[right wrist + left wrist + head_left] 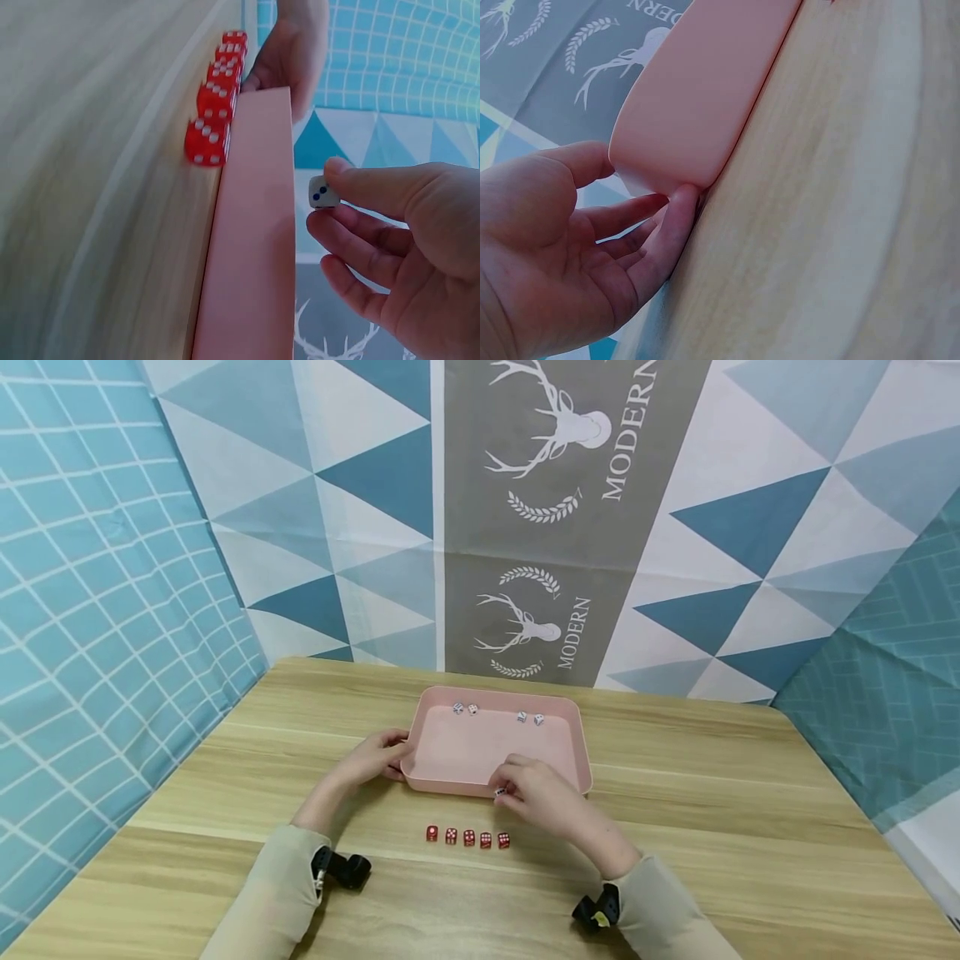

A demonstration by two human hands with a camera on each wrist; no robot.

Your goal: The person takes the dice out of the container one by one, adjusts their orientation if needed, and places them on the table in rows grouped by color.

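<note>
Facing a backdrop (382, 485) of blue, grey and white triangles, we are looking at a grey panel (465, 527) that is carrying white deer heads, leafy sprigs and the word MODERN turned sideways, while a blue cloth (97, 568) with white grid lines is hanging at our left. Before us the wood-grain table (712, 793) is spreading out, and our pale left sleeve (273, 893) and pale right sleeve (671, 902) are reaching over its near part. Beyond them a shallow pink tray (468, 747) is resting on the table, its long side facing us. Our left hand (371, 758) is gripping the tray at its left end, partly open, its thumb touching the rim and its fingers curling at the base of the wall. Our right hand (536, 789) is hovering at the near rim, almost closed, pinching a white die (324, 193) between thumb and fingertip. On our wrists we are wearing small black cameras (352, 870). Five red dice (468, 838) are lying in a row on the table in front of the tray, the leftmost showing us a single pip. Four other white dice (458, 708) are sitting inside the tray along its far side, one pair toward the left and another toward the right, and the pinched die is showing dark blue pips
</note>
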